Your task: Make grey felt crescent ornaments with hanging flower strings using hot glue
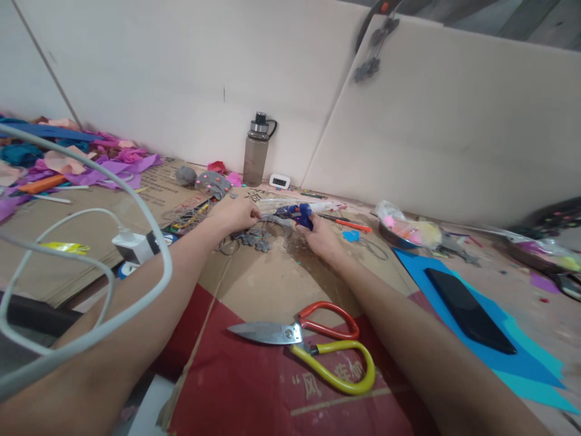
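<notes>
Out over the cardboard (267, 284), my right hand (322, 239) is wrapped round a blue hot glue gun (303, 213), its nozzle pointing left. My left hand (241, 213) pinches the end of a thin grey strip (278, 221) that curves toward the glue gun. Whether the nozzle touches the strip, I cannot tell. Just under my left hand lie grey flower-shaped pieces (255, 239). Nearer to me, scissors (290, 333) with one red and one yellow handle rest on the red part of the cardboard, touched by neither hand.
A water bottle (258, 151) and small digital clock (279, 181) stand by the white wall. Coloured paper scraps (104, 163) heap at left. A white cable (157, 242) loops across the left foreground. At right, a black phone (469, 309) lies on blue sheets (417, 272).
</notes>
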`<state>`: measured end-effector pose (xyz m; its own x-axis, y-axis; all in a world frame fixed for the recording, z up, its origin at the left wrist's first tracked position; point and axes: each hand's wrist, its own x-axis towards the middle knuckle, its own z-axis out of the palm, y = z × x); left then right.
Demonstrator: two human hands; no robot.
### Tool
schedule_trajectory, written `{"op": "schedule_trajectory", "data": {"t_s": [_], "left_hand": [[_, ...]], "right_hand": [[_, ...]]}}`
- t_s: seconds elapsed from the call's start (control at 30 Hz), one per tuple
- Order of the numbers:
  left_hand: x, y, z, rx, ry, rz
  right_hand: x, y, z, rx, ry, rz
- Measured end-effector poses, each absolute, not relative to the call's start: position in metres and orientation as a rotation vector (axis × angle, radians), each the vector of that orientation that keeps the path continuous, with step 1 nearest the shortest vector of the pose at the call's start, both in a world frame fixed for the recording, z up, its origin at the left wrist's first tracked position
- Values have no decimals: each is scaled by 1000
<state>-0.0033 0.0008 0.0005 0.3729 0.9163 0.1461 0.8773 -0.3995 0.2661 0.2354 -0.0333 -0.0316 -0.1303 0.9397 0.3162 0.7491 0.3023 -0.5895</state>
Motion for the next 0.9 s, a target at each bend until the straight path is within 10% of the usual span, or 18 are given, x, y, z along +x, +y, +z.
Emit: {"op": "schedule_trajectory", "data": {"t_s": [0.9], "left_hand": [[-11,8,-4,2548,1588,301]], "right_hand": [[229,-32,-34,-1516,-1966,377]]}}
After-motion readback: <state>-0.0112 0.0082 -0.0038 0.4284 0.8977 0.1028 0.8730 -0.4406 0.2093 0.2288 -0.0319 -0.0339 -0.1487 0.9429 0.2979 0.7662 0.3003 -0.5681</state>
